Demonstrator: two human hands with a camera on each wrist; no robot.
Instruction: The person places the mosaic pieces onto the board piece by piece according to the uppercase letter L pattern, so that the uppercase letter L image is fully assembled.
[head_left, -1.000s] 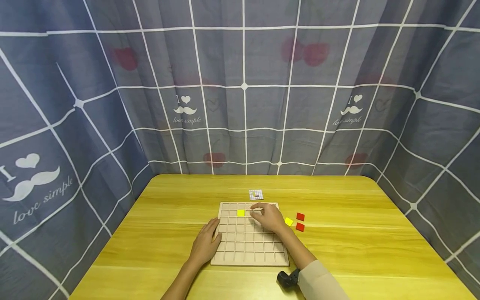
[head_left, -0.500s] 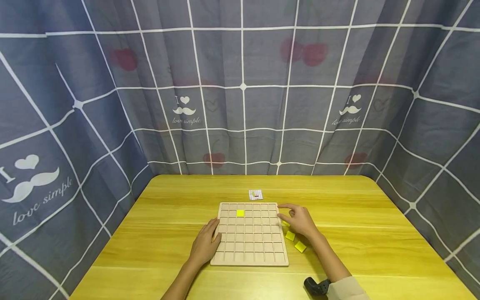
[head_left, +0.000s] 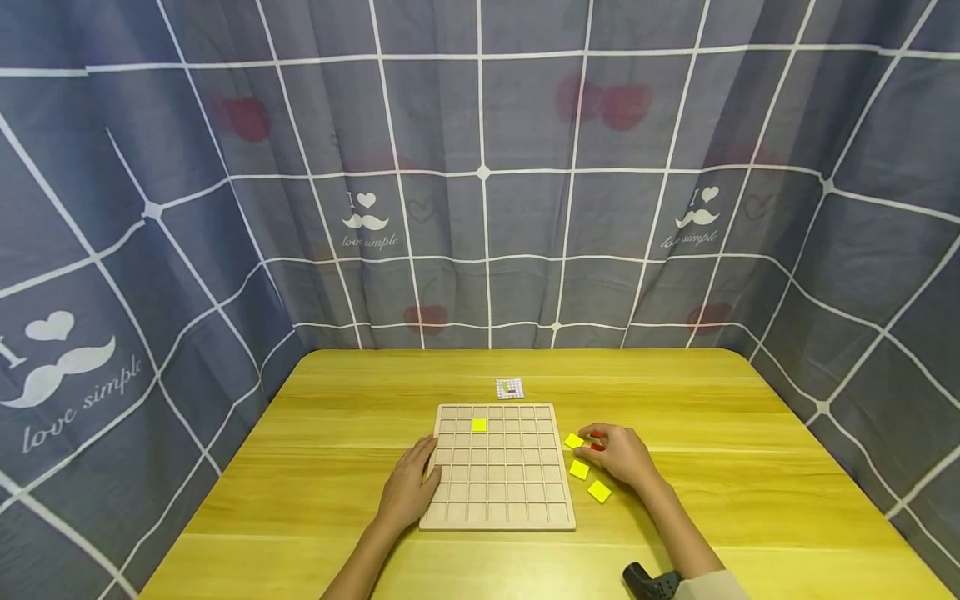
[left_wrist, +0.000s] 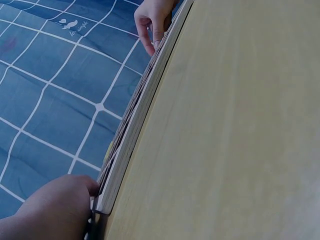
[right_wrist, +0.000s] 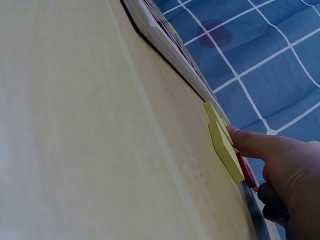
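Note:
A pale wooden grid board (head_left: 498,475) lies on the table, with one yellow square tile (head_left: 479,425) in a cell of its upper part. My left hand (head_left: 408,487) rests along the board's left edge, fingers extended and thumb at the rim. To the right of the board, my right hand (head_left: 622,454) has its thumb and index fingertips apart at a yellow tile (head_left: 573,440) that lies flat; whether they touch it I cannot tell. Nearer me lie two more yellow tiles (head_left: 579,469). Red tiles (head_left: 597,447) are partly hidden by the right hand.
Behind the board lies a small white grid card (head_left: 510,388) with coloured marks. A black device (head_left: 649,582) is at the right sleeve. A grey-blue checked curtain (head_left: 480,250) stands around the table's (head_left: 300,467) far side and ends.
My right hand has moved from above the board's upper right out to the right, down to the loose tiles. The left hand has stayed at the board's edge.

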